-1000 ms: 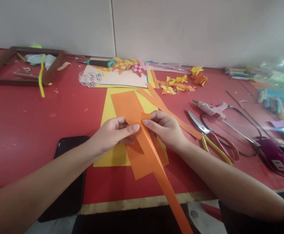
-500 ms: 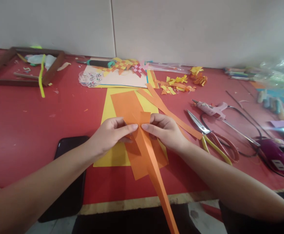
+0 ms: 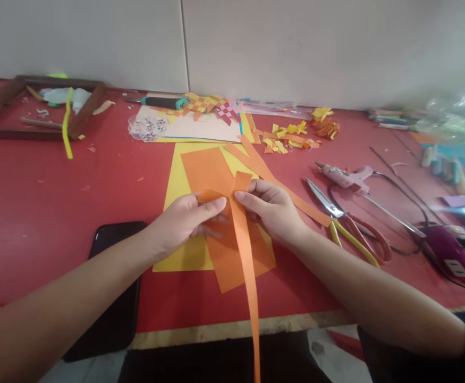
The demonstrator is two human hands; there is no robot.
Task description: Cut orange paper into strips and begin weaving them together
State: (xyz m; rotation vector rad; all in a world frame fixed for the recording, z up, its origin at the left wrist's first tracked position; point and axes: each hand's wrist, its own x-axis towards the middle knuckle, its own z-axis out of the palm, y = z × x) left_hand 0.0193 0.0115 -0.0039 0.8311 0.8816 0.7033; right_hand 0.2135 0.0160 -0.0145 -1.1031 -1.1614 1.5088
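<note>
We see both hands raised over the middle of the red counter point(image 3: 76, 213), working close together on a long orange paper strip point(image 3: 246, 255). The left hand point(image 3: 184, 218) pinches one orange end between thumb and fingers, its lower fingers slightly apart beneath, while the right hand point(image 3: 272, 210) pinches a short upright end just beside it, the two thumbs nearly meeting. From between them the strip hangs toward us, passing over the counter's near edge. The fingers hide the join, so we cannot tell whether the ends belong to one folded strip or to two. Below the hands lies an orange sheet point(image 3: 202, 167), set askew on a yellow sheet point(image 3: 182, 260), and next to them loose orange strips point(image 3: 296, 199) run toward the scissors point(image 3: 324, 199), which lie with their red and yellow handles toward us. Beyond the scissors we find a pink glue gun point(image 3: 349, 178). A dark flat slab point(image 3: 112, 308) lies under the left forearm. Farther back are woven checked pieces point(image 3: 202, 108), a clear bead tray point(image 3: 148, 129) and torn scraps point(image 3: 282, 141), with a brown frame point(image 3: 20, 134) off to the left.
</note>
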